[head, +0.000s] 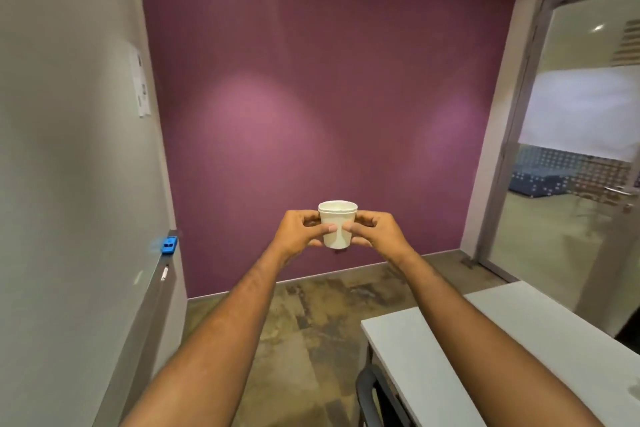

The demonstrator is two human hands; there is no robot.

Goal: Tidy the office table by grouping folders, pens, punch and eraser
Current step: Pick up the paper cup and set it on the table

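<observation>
Cup held out in 2 hands

Arms stretch forward; left hand [300, 230] and right hand [375, 229] curl fingers around a white paper cup [337, 225], thumbs on its near side. Table [485, 340] edge sits well below-right of the fingers; floor [311, 322] lies underneath.

A cream-white paper cup [337, 225] is seen against a wall [329, 97] painted deep plum-purple, on which two paler pink patches of light are cast. The side wall [62, 135] is finished in plain off-white. A bright blue block [169, 245] is picked out on the grey ledge [152, 305]. The floor [311, 329] is mottled in brown and ochre. The table [491, 340] is topped in pale grey-white. Beyond the glass door [581, 135], a blue-and-white dotted pattern is made out.
</observation>
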